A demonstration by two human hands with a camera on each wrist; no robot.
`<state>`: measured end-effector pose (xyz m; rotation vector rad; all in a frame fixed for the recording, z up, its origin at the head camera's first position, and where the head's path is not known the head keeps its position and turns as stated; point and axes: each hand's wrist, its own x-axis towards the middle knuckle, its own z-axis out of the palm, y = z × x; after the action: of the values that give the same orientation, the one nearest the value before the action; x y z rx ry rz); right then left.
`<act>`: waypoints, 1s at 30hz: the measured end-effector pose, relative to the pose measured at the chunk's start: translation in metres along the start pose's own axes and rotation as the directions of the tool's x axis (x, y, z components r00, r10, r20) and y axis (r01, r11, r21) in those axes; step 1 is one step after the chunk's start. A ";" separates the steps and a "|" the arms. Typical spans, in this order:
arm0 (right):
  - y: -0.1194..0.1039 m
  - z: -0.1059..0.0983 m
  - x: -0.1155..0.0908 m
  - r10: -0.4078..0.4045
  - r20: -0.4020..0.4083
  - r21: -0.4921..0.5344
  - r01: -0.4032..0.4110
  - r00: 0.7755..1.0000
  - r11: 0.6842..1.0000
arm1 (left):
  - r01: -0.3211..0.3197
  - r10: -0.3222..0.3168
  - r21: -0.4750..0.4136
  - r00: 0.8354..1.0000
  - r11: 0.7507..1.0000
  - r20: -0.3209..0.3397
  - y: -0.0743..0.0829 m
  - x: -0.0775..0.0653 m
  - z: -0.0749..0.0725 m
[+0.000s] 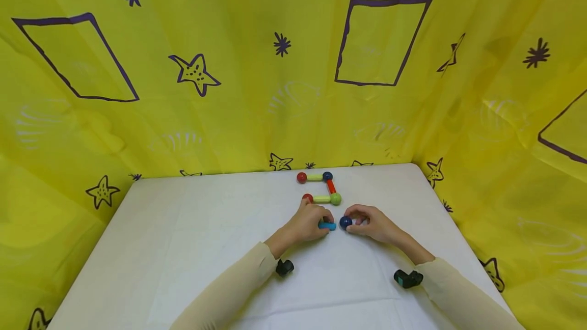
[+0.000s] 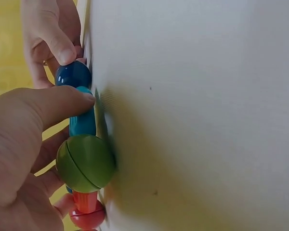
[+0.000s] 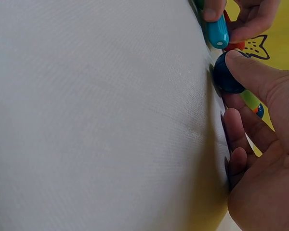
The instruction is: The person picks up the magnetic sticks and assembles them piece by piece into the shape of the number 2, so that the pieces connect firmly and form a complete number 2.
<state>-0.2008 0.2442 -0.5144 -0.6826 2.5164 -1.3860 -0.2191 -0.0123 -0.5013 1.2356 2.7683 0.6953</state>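
Note:
My left hand (image 1: 308, 222) pinches a bright blue building rod (image 1: 327, 226) low over the white table. A green ball (image 2: 86, 163) sits at the rod's other end in the left wrist view, hidden by the hand in the head view. Past it show a red rod (image 2: 85, 201) and a red ball (image 2: 89, 219). Between thumb and fingers, my right hand (image 1: 372, 223) holds a dark blue ball (image 1: 346, 223). A narrow gap separates this ball from the rod's bare end, which has a small pale dot (image 3: 219, 44) in the right wrist view.
Just beyond the hands lies a three-sided shape of balls and rods, with a red rod (image 1: 331, 187) joining a blue ball (image 1: 327, 176) and a green ball (image 1: 336, 198). Yellow patterned curtain (image 1: 238, 116) surrounds the white table (image 1: 206, 233).

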 end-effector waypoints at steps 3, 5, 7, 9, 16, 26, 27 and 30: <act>0.001 0.001 0.000 -0.002 0.002 -0.005 0.002 1.000 1.000 | 0.000 -0.001 -0.036 1.000 0.999 -0.017 -0.002 -0.001 0.001; 0.001 0.001 0.000 0.001 0.004 -0.005 -0.001 1.000 1.000 | 0.001 -0.003 -0.065 0.999 0.998 -0.033 -0.003 -0.001 0.002; 0.000 0.001 0.000 0.008 0.007 -0.006 -0.007 1.000 1.000 | 0.000 -0.004 -0.090 0.999 0.996 -0.053 -0.005 -0.002 0.003; 0.000 0.001 -0.001 0.014 0.009 -0.003 -0.014 1.000 1.000 | 0.004 -0.012 -0.109 0.998 0.994 -0.067 -0.006 -0.003 0.004; 0.000 0.001 -0.002 0.015 0.000 -0.002 -0.015 1.000 1.000 | 0.004 -0.016 -0.122 0.996 0.993 -0.092 -0.007 -0.003 0.003; -0.006 0.005 0.002 0.019 0.030 -0.039 -0.018 0.999 0.999 | 0.006 -0.012 -0.090 0.998 0.996 -0.067 -0.007 -0.002 0.005; -0.007 0.005 0.003 0.020 0.031 -0.045 -0.019 0.999 0.999 | 0.004 -0.010 -0.084 0.998 0.996 -0.063 -0.007 -0.002 0.005; -0.009 0.006 0.002 0.020 0.028 -0.052 -0.018 0.999 0.998 | 0.000 -0.004 -0.076 0.998 0.997 -0.061 -0.006 -0.001 0.005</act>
<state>-0.1981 0.2350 -0.5101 -0.6807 2.5382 -1.3003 -0.2216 -0.0143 -0.5081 1.2172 2.7620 0.8445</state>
